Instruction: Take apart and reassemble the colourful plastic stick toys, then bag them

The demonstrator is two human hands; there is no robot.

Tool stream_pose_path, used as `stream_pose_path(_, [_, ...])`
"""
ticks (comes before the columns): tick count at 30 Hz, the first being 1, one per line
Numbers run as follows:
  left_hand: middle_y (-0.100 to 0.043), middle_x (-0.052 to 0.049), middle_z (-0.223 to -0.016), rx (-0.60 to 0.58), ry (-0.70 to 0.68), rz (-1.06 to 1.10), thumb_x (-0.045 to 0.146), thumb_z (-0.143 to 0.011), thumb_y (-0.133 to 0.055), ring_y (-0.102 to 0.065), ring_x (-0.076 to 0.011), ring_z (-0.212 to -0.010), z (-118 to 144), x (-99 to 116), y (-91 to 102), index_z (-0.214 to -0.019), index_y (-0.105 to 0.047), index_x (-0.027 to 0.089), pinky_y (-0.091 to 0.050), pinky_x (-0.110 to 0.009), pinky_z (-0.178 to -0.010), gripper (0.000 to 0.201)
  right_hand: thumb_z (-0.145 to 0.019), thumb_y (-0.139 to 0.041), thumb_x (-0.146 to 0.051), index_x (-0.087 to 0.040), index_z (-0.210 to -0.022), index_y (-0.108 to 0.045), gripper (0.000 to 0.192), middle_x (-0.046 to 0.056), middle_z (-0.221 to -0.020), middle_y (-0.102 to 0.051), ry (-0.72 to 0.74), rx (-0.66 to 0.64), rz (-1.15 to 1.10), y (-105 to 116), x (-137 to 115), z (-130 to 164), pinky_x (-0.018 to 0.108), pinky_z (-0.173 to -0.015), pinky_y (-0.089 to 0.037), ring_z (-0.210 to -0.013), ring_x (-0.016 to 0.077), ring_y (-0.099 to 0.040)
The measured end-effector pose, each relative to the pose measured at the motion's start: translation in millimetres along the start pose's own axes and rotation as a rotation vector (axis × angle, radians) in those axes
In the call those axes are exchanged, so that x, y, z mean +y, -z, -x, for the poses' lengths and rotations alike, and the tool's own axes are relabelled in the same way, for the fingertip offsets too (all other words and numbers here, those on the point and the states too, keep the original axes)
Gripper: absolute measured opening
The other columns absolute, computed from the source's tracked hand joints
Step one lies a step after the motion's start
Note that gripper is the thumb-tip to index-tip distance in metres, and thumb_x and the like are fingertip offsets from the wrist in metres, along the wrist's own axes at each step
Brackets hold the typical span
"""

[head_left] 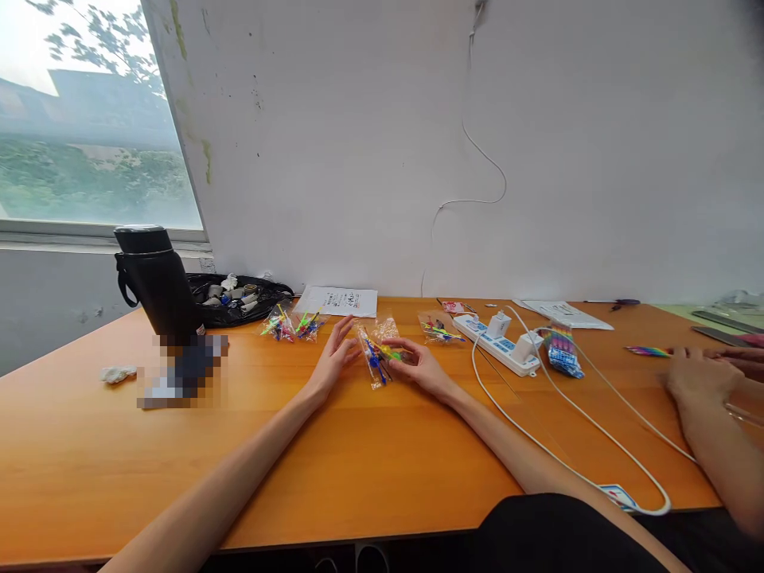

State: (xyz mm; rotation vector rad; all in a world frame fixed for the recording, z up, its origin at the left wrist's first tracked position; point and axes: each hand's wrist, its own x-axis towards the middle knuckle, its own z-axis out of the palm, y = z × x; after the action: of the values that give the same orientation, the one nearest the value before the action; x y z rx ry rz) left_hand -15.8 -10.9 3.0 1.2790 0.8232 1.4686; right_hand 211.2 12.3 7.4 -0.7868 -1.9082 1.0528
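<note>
A small clear plastic bag of coloured pieces (375, 356), blue, yellow and green, lies on the orange table (370, 461) at the centre. My right hand (421, 363) rests at the bag's right side with fingers on it. My left hand (335, 356) lies just left of the bag, fingers spread and pointing toward it, holding nothing. Two more clear bags of coloured pieces lie nearby: one (294, 325) to the far left and one (440, 329) to the far right.
A black flask (156, 280) stands at the left, with a black bag of odds and ends (239, 298) behind it. A white power strip (498, 342) with plugs and cables lies right of centre. Another person's hands (704, 374) rest at the right edge. Paper sheets lie by the wall.
</note>
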Motion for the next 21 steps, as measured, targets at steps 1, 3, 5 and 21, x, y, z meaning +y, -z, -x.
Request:
stream_pose_path(1, [-0.032,-0.005,-0.160,0.029,0.017,-0.004,0.037,-0.086,-0.061,-0.043,-0.0255,-0.139,-1,-4,1.0,-0.138,-0.046,0.036,-0.045,-0.044,-0.108,0.054,-0.086,-0.068,-0.037,-0.024,-0.125,-0.064,0.042,0.006,-0.127,-0.067,0.014,0.069,0.052,2,3,-2,0.036,-0.095,-0.051,-0.106,0.0222,-0.066])
stream_pose_path(3, [-0.032,-0.007,-0.160,0.079,0.061,-0.015,0.036,-0.085,-0.062,-0.047,-0.0256,-0.135,-3,-10,3.1,-0.138,-0.046,0.034,-0.045,-0.045,-0.108,0.055,-0.086,-0.065,-0.032,-0.023,-0.123,-0.065,0.038,0.006,-0.123,-0.069,0.050,0.218,0.162,7,8,-7,0.036,-0.094,-0.050,-0.104,0.0220,-0.066])
stream_pose_path(5, [-0.036,-0.009,-0.157,0.092,0.085,-0.022,0.036,-0.084,-0.063,-0.052,-0.0261,-0.130,-4,-14,4.0,-0.133,-0.049,0.029,-0.047,-0.045,-0.107,0.051,-0.085,-0.062,-0.027,-0.022,-0.120,-0.066,0.036,0.006,-0.122,-0.069,0.099,0.353,0.272,14,14,-14,0.037,-0.096,-0.049,-0.105,0.0222,-0.065])
stream_pose_path(21, [-0.068,-0.011,-0.115,0.000,0.137,-0.122,0.035,-0.083,-0.059,-0.065,-0.0241,-0.114,2,-9,2.6,-0.119,-0.060,0.020,-0.045,-0.042,-0.106,0.038,-0.095,-0.046,-0.031,-0.023,-0.134,-0.061,0.042,0.016,-0.147,-0.047,-0.125,0.607,1.033,37,53,-42,0.059,-0.105,-0.032,-0.136,0.0391,-0.032])
